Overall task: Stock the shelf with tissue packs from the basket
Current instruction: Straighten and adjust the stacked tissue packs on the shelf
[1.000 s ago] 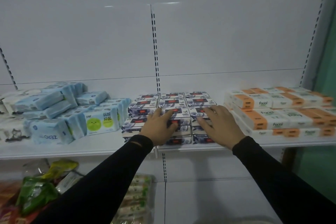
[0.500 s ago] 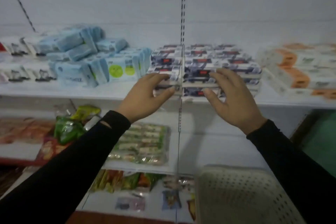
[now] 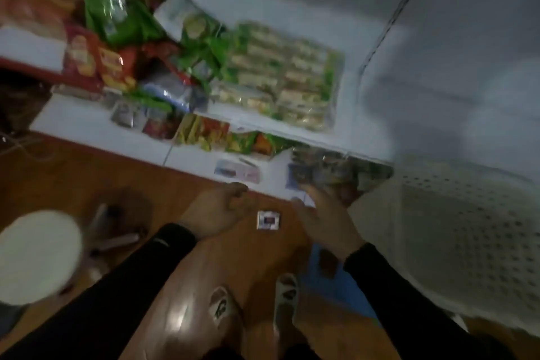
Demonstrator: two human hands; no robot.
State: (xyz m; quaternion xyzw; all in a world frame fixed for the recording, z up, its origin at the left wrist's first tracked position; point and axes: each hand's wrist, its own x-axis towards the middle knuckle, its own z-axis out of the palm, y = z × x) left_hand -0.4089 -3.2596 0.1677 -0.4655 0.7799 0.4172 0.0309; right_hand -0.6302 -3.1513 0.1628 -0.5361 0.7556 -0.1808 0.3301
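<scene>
on the floor below the shelves, one pack lies between two bare hands

down at floor level the view is blurred and tilted. a single small tissue pack (image 3: 268,221), white-edged with a dark printed face, lies flat on the wooden floor (image 3: 146,178), between the two hands and touching neither. the left hand (image 3: 214,212) hangs just left of it with fingers loosely curled and nothing in them. the right hand (image 3: 325,213) hangs just right of it, fingers relaxed and a little spread, also holding nothing. both arms wear black sleeves (image 3: 117,295). the white perforated basket (image 3: 455,231) stands to the right, near the right hand; what it holds i cannot tell. behind the hands, the lower shelf (image 3: 87,123) carries snack packets (image 3: 204,131), green bags and a clear pack of rolls (image 3: 280,76). two slippered feet (image 3: 285,298) stand on the floor below.
</scene>
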